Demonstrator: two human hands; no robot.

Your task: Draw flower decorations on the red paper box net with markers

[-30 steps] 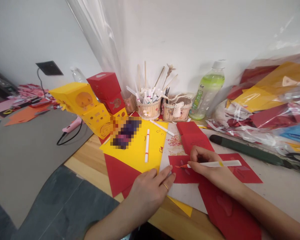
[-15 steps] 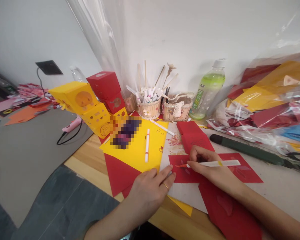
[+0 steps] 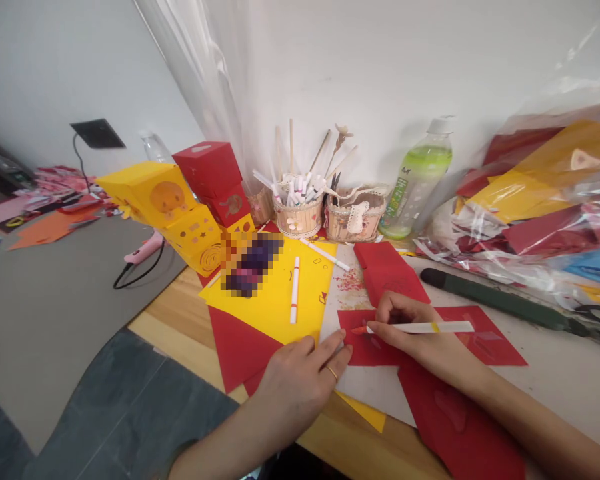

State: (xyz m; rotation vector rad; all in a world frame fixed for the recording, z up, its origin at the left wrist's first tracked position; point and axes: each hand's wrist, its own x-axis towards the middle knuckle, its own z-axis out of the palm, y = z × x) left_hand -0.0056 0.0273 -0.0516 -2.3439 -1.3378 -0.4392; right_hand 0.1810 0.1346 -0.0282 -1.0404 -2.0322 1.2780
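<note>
My right hand [image 3: 410,325] pinches a white marker [image 3: 453,327] with a yellow band, held nearly level. Its reddish tip meets a red paper [image 3: 363,350] that has faint marks on it. At the left edge of that paper lies my left hand [image 3: 303,377], fingers stretched out flat and a ring on one of them. Just behind is a folded red paper piece [image 3: 387,267]. Another red sheet [image 3: 445,407] sits under my right forearm. On a yellow sheet [image 3: 275,320] to the left rests a capped white marker [image 3: 295,290] with red bands.
Baskets [image 3: 299,220] of markers and sticks stand against the wall beside a green drink bottle [image 3: 415,183]. Yellow boxes [image 3: 150,187] and red boxes [image 3: 213,173] are stacked at left. A dark green long-handled tool [image 3: 500,303] and a plastic bag [image 3: 530,207] of paper scraps lie at right.
My right hand and the marker have shifted slightly left, with the tip staying on the red paper. My left hand has stayed in place.
</note>
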